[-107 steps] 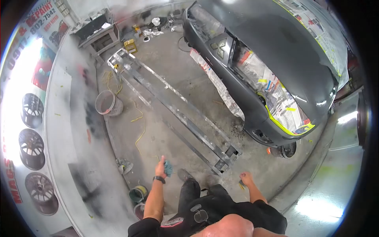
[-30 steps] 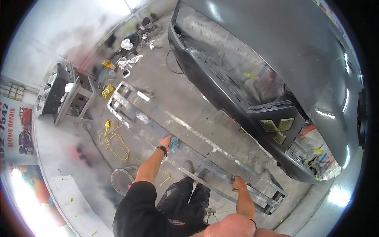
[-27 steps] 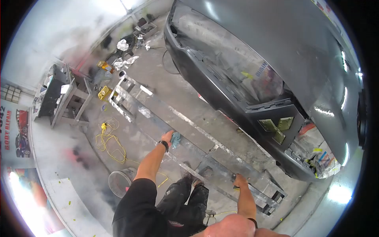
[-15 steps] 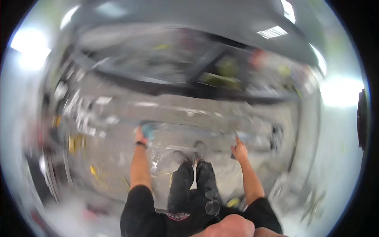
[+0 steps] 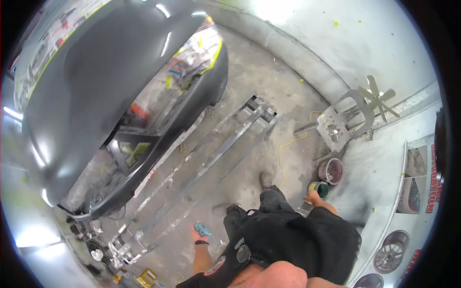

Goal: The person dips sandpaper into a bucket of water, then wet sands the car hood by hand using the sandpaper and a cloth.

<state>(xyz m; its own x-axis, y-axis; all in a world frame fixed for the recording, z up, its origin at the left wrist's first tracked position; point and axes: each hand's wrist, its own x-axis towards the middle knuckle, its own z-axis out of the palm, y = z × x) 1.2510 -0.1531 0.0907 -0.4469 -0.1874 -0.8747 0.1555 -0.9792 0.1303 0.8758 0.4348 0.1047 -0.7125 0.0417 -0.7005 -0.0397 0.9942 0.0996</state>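
My left hand (image 5: 196, 234) is closed around a crumpled blue-green cloth (image 5: 203, 229), held low over the floor at my left side. On my right, my right hand (image 5: 313, 197) reaches down to a small container with a green inside (image 5: 321, 189). Its fingers are curled by the near rim; whether they grip the container cannot be made out. A greyish flat piece (image 5: 304, 208) shows beside that hand, partly hidden. Right behind the container stands a larger bucket with a pinkish inside (image 5: 330, 171).
A dark grey car body (image 5: 91, 72) with a masked front fills the left. A long metal frame (image 5: 206, 161) lies on the floor before me. A worn chair (image 5: 338, 127), a fan blade (image 5: 377, 98) and a yellow cord (image 5: 280, 158) are along the right wall. Yellow boxes (image 5: 146, 277) sit lower left.
The view has swung right, from facing the car front to the wall with the buckets. My right hand has moved down to the green container. The cloth stays in my left hand.
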